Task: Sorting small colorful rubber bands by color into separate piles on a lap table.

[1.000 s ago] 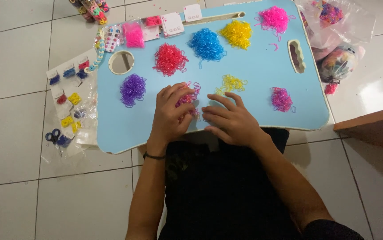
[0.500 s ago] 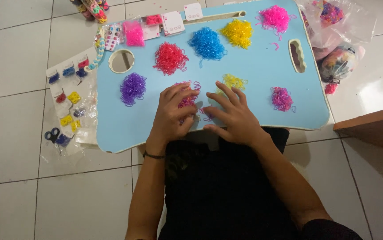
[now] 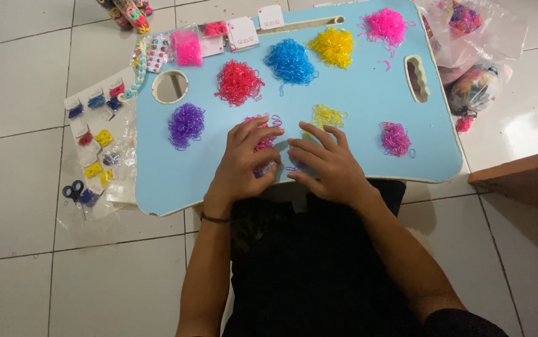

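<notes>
A light blue lap tray (image 3: 356, 100) lies across my legs and carries several heaps of tiny rubber bands. My left hand (image 3: 242, 162) rests flat with spread fingers on a mixed pink and purple heap (image 3: 264, 138) near the tray's front edge. My right hand (image 3: 325, 165) lies beside it, fingers spread on the tray, its fingertips just below a small yellow heap (image 3: 326, 116). Neither hand grips anything. Other heaps: purple (image 3: 186, 125), red (image 3: 238, 82), blue (image 3: 290, 61), yellow (image 3: 332, 46), pink (image 3: 384, 25), and magenta (image 3: 396, 138).
Left of the tray, a clear sheet holds small packets of bands (image 3: 97, 137) and blue-handled scissors (image 3: 73, 190). Cards and a pink packet (image 3: 188, 47) sit at the tray's far edge. Plastic bags of bands (image 3: 475, 87) lie to the right on the white tiled floor, near a wooden edge (image 3: 518, 171).
Both hands shifted slightly over the mixed heap; the right hand's fingers reached toward the yellow heap and drew back a little. The heaps stay put.
</notes>
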